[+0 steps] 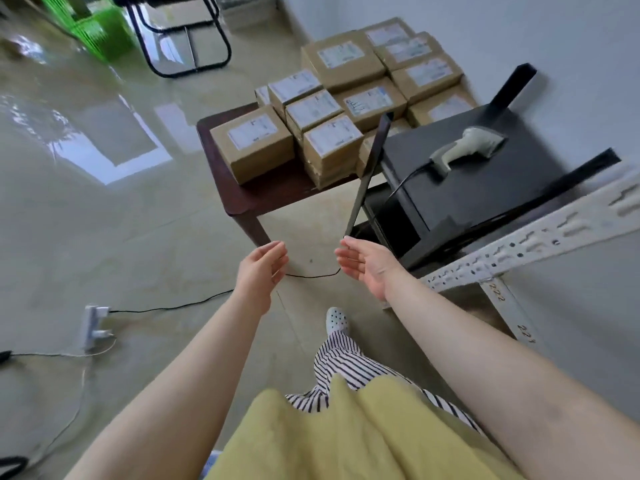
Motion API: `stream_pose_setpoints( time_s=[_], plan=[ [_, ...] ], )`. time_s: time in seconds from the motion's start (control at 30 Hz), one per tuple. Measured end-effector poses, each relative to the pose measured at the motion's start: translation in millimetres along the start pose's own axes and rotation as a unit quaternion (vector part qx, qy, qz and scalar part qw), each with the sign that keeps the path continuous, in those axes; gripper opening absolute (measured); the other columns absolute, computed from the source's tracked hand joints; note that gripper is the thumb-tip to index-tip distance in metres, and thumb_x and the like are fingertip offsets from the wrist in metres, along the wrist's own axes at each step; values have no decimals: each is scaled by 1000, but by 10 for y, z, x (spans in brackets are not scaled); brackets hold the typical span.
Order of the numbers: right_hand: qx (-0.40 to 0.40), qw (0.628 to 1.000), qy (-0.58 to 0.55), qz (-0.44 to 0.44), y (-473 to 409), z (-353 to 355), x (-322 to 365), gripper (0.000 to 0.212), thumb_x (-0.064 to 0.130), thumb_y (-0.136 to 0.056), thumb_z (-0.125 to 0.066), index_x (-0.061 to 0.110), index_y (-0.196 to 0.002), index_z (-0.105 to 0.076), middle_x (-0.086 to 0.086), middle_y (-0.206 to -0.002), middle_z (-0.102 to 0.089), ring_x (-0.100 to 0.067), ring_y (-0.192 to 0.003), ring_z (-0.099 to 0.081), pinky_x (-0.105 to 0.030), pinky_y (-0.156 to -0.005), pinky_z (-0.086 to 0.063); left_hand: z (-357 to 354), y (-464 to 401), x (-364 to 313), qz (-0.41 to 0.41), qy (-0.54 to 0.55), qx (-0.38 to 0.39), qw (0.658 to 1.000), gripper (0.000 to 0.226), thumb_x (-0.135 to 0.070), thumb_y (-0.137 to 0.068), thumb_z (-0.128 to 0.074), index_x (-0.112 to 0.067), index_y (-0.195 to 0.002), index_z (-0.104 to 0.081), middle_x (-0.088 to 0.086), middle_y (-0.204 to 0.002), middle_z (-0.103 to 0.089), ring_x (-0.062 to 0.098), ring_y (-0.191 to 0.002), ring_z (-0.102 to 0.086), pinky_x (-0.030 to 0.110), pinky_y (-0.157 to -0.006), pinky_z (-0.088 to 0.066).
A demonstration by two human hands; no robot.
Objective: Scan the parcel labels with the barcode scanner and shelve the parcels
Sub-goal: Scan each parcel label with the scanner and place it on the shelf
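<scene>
Head view. Left hand [261,270] out in front over the glossy beige tiled floor [104,216], fingers relaxed, palm turned inward, holding nothing. Right hand [367,263] alongside, palm facing the left one, fingers loosely extended, empty too. Brown cardboard parcels with white printed labels [332,109] stacked in rows on a low dark-brown wooden counter [242,199] ahead, labels up; nearest single box [252,147] at the front left corner. Pale grey pistol-grip barcode scanner [465,147] lying on its side on top of a black metal shelf unit [485,188] just right of the parcels, thin black cable [398,192] trailing off the shelf edge. White perforated steel shelf rail [540,244] at right, near the right hand. White power strip [93,325] on the floor at left, plugs in. Green plastic crate [93,26] and black tubular chair frame [187,39] far back. Both hands well apart from scanner and parcels.
</scene>
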State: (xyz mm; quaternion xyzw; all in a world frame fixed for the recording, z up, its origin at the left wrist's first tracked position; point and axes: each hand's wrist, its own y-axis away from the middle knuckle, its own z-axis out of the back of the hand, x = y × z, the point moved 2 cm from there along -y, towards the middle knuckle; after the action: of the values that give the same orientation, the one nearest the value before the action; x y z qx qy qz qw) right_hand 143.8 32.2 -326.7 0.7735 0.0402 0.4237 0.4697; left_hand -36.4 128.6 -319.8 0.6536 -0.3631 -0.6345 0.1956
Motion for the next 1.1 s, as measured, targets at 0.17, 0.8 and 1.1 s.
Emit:
stream_pose_setpoints(
  time_s=[0.17,0.8,1.1],
  plan=[
    [18,1000,22,-5,-598,-336,479,22,27,-95,-66,12,-110,-63,-2,-84,-71,-13,-71,-65,-23,-70,-53,29,-498,-533,-24,34,-44,998,3,-16,-96,-68,-19,-97,-67,0,-91,-69,9,-84,-65,20,-78,-51],
    [-68,994,42,-75,-2322,-1896,1079,36,44,-93,-66,19,-117,-56,-8,-121,-60,-20,-109,-58,-35,-99,-48,371,-3075,-2300,-131,-323,-71,935,89,-49,-64,-86,-18,-138,-47,2,-138,-48,17,-127,-52,43,-109,-46],
    [-114,989,-21,-95,-3384,-2553,923,72,49,-87,-70,13,-144,-46,-4,-138,-53,-21,-124,-51,-37,-98,-49,327,-4360,-2571,-134,-523,29,841,79,-46,-82,-78,-21,-148,-44,0,-141,-55,21,-129,-53,41,-107,-46]
  ],
)
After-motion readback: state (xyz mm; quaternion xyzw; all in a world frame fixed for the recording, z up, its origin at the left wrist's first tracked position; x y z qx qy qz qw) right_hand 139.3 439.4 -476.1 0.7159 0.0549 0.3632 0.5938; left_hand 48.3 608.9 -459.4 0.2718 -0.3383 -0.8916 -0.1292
